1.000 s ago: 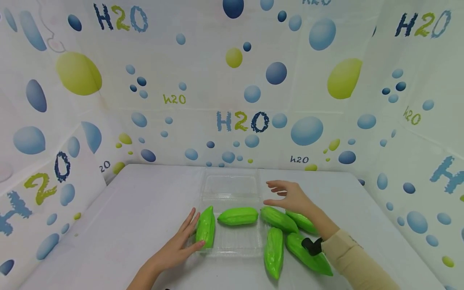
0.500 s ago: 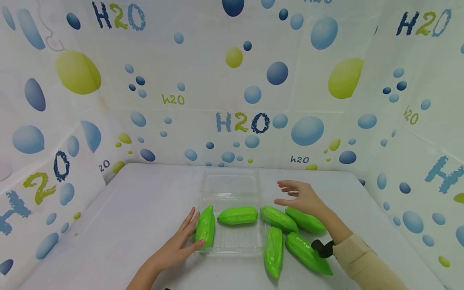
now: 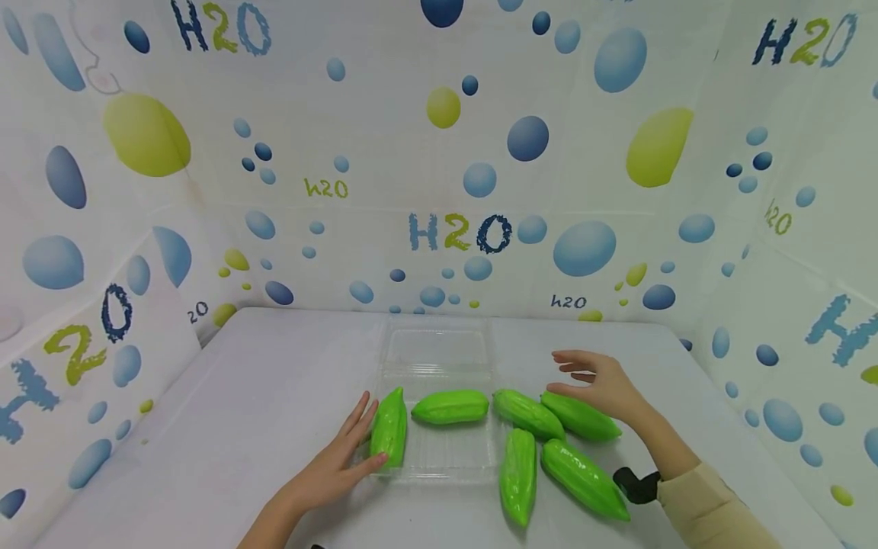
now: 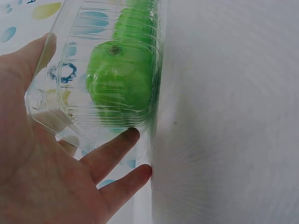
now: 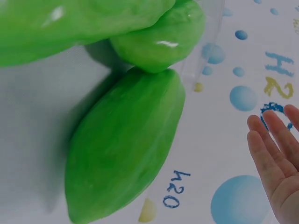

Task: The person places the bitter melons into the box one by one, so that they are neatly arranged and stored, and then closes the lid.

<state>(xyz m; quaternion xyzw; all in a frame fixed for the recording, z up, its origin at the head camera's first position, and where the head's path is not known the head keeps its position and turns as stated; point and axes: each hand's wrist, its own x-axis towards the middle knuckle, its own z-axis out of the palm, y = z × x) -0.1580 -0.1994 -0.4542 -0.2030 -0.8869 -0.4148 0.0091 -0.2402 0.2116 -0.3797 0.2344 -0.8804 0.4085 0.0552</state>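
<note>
A clear plastic clamshell box (image 3: 453,461) lies with its lid (image 3: 435,352) folded back. Inside, one long glossy green gourd-like vegetable (image 3: 389,431) stands along the left wall and another gourd (image 3: 450,409) lies crosswise at the back. My left hand (image 3: 336,467) rests against the box's left side with spread, fairly straight fingers; its thumb reaches over the rim. In the left wrist view the fingers (image 4: 117,151) touch or nearly touch the outer wall. My right hand (image 3: 604,385) hovers, fingers loosely bent and holding nothing, above the far-right gourd (image 3: 583,419).
Beside the box on the right lie more gourds: one angled at its edge (image 3: 528,415), one pointing toward me (image 3: 518,480), one slanting right (image 3: 583,480). A white tabletop (image 3: 274,381) carries everything. Patterned cloth walls (image 3: 384,137) enclose the back and sides.
My right hand has moved rightward, from beside the lid to over the far-right gourd, uncovering more of the gourds. The left hand and the box stay in place.
</note>
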